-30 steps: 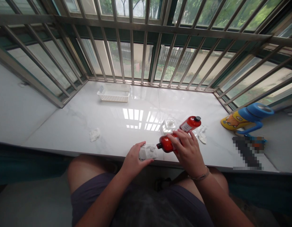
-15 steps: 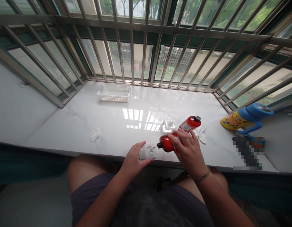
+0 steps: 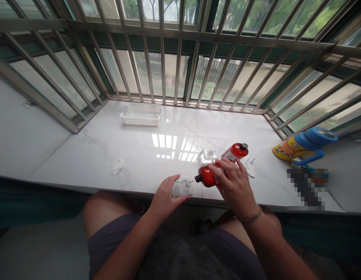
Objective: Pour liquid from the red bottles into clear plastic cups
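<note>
My right hand (image 3: 234, 182) is wrapped round a red bottle (image 3: 208, 176), tipped on its side with its dark, uncapped neck pointing left. A thin clear stream seems to run from the neck into a small clear square container (image 3: 183, 188) at the counter's front edge. Around that container's left side curve the fingers and thumb of my left hand (image 3: 168, 194), gripping it. Just behind the held bottle stands a second red bottle (image 3: 235, 152) with a black cap and a white label. A second clear square container (image 3: 208, 154) sits beside it on the left.
A white perforated basket (image 3: 141, 120) lies at the back left of the glossy white counter (image 3: 89, 155). Crumpled white tissue (image 3: 117, 166) lies at left, another tissue (image 3: 250, 170) right of the bottles. At far right is a yellow-and-blue flask (image 3: 304, 144), near a blurred-out dark object (image 3: 305, 188). Metal window bars (image 3: 180, 70) rise behind.
The tipped bottle and my right hand have shifted very slightly to the right. My left hand and the clear container hold their place.
</note>
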Motion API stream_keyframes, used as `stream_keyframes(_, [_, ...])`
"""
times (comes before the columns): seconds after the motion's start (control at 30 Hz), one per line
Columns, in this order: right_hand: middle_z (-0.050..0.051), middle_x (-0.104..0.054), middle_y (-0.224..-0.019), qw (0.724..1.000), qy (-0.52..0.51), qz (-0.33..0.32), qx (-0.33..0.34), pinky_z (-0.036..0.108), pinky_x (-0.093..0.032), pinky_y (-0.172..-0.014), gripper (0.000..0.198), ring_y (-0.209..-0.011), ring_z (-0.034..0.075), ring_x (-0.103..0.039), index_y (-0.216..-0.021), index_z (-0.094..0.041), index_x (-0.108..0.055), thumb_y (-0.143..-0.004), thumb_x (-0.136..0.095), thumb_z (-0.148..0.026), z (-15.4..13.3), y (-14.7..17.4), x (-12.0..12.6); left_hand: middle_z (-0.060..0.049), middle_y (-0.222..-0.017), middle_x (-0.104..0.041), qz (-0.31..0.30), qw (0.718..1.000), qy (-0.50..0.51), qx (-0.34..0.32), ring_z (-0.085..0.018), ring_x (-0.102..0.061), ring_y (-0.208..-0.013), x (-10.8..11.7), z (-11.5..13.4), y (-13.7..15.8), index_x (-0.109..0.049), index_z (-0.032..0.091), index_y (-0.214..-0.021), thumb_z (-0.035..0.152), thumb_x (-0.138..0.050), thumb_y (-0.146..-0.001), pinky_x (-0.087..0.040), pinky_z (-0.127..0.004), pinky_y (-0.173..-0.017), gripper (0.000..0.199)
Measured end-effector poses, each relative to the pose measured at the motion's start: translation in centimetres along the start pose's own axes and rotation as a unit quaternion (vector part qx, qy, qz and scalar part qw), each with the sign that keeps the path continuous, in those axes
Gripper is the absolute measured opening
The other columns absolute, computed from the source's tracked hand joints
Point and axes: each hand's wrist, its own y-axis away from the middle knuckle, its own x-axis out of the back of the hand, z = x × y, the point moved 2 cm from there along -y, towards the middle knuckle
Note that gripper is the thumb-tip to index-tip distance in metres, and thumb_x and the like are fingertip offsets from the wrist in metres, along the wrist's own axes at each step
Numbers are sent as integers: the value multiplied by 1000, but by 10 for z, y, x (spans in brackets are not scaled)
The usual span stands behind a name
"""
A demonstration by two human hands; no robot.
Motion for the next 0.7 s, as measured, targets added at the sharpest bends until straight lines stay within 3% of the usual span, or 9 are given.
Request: stream_keyframes(0.7, [10,-67,-146,1000,11,-3,4,59,-30,-131,48,-147,30,-56,-147,-30,-61,-102,-64,-11,3,-2,8,-10,-144,-70,-4,1000,-3,0,-32,-66,-135,0,-1,0,-60,28,-146,39,-94,-79,-53,-53,-118,76])
